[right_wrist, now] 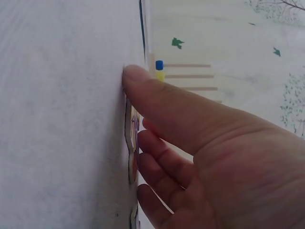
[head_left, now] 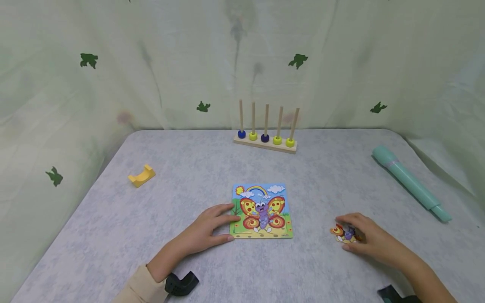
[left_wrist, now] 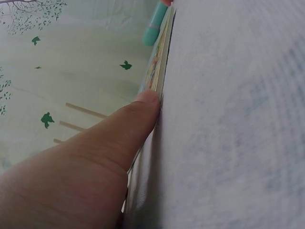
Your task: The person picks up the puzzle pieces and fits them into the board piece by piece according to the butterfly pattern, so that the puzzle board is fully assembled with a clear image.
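Observation:
A square butterfly puzzle board (head_left: 261,210) lies flat at the middle of the table. My left hand (head_left: 212,227) rests at its left side, with fingertips over the left edge and the thumb at the near-left corner. In the left wrist view the thumb (left_wrist: 124,124) meets the board's edge (left_wrist: 163,62). Farther right, my right hand (head_left: 369,237) arches loosely over small printed puzzle pieces (head_left: 345,233), thumb on the near side and fingers on the far side. The right wrist view shows fingertips against a flat piece (right_wrist: 128,129) and the thumb tip down by the table.
A wooden peg stand (head_left: 265,144) with blue and yellow beads stands at the back. To the left lies a yellow curved block (head_left: 142,176). A mint-green tube-shaped case (head_left: 411,181) lies along the right side. A patterned curtain (head_left: 182,63) hangs behind the table.

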### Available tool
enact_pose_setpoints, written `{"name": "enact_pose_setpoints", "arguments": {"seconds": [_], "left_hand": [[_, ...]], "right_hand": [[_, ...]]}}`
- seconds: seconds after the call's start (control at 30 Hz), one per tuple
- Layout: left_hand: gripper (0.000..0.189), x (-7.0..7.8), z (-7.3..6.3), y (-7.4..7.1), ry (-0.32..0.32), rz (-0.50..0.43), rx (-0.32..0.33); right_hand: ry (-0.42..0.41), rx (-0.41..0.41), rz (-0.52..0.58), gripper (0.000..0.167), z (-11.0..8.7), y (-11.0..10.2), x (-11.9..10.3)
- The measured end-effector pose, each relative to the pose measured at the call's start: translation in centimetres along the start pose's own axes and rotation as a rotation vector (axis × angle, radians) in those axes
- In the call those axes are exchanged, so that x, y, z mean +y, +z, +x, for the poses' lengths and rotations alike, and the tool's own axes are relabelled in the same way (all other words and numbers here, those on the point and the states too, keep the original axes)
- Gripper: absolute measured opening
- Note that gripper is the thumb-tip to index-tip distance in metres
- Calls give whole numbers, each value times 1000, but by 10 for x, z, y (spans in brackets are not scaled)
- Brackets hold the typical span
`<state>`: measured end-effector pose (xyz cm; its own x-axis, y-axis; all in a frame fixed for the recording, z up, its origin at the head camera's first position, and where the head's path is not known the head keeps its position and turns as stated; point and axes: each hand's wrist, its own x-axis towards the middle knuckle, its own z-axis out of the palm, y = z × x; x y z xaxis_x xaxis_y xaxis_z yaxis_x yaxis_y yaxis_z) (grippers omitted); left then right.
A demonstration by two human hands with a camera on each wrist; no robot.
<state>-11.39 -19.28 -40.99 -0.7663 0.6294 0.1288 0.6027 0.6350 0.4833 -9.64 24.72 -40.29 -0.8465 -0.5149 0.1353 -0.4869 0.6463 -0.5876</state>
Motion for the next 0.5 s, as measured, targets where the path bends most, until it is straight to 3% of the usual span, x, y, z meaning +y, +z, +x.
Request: {"name": "enact_pose_setpoints", "arguments": {"seconds": [0.2, 0.5], "left_hand": [[45, 0, 0, 0, -7, 3, -5], [46, 0, 0, 1, -11, 6, -2]], "right_hand": [[-8, -5, 8, 42, 0, -1, 1], [37, -2, -3, 39, 2, 2, -1]]}}
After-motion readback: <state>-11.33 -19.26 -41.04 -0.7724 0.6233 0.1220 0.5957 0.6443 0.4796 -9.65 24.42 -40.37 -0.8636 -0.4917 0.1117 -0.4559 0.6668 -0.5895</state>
